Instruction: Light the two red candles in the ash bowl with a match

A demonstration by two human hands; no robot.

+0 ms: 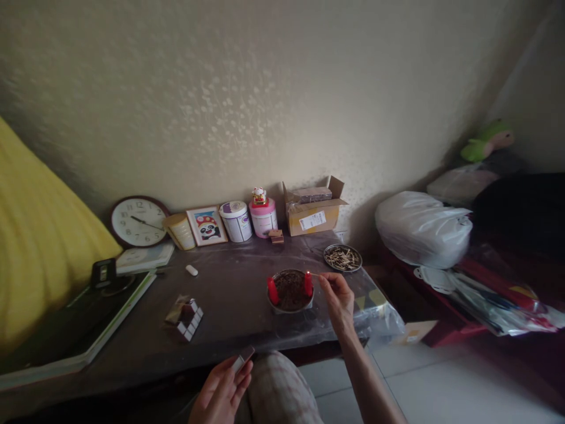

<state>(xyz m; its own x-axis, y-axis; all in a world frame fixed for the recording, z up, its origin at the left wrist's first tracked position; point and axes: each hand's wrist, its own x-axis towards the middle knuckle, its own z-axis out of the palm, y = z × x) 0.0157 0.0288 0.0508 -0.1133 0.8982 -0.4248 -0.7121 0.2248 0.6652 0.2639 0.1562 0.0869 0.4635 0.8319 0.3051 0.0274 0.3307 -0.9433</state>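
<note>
My right hand (338,297) pinches a thin matchstick (315,274), its tip at the top of the right red candle (308,285), where a small bright flame glows. A second red candle (272,291), tilted a little, stands at the left side of the same round bowl (290,307), which is filled with dark, grainy stuff. Low in front of the table, my left hand (225,386) is closed around a small matchbox (243,358). To the right behind the bowl, a round dish (343,268) holds many loose matchsticks (342,257).
Along the wall stand a clock (139,221), a panda picture (207,227), two tubs (236,222) and an open cardboard box (314,221). A pile of small boxes (189,321) and a white eraser-like piece (191,270) lie left. White bags (422,229) sit at right.
</note>
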